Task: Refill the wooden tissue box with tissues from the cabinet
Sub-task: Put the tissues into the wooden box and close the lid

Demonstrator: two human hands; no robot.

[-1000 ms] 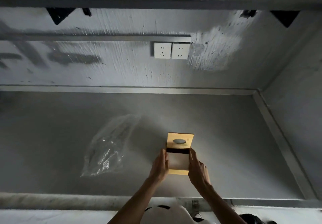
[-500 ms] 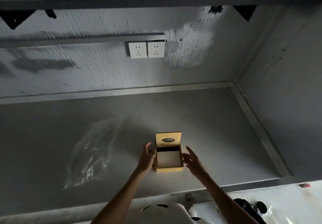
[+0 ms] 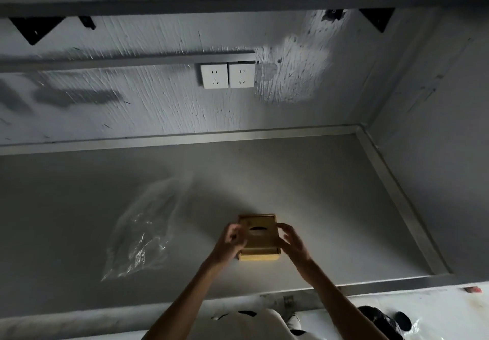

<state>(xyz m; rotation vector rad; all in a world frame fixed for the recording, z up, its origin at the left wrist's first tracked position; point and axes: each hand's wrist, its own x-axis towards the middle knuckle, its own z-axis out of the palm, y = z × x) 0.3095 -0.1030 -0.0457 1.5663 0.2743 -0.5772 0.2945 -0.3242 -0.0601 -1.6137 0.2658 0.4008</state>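
Note:
The wooden tissue box (image 3: 260, 243) stands on the grey counter (image 3: 317, 194), front and centre. Its lid lies down over the box, and the dark oval slot in the lid faces up. My left hand (image 3: 231, 242) is at the box's left side, fingers pinched on the lid's left edge and blurred. My right hand (image 3: 293, 242) is at the right side, with curled fingers on the lid's far right corner. No tissues and no cabinet are in view.
A crumpled clear plastic bag (image 3: 143, 236) lies on the counter left of the box. Two white wall sockets (image 3: 227, 75) sit on the back wall. A raised metal rim (image 3: 397, 199) edges the counter on the right. Dark objects (image 3: 381, 321) lie on the floor at the lower right.
The lid stood upright behind the open box; now it lies down over the box. Both hands moved from beside the box onto the lid's edges.

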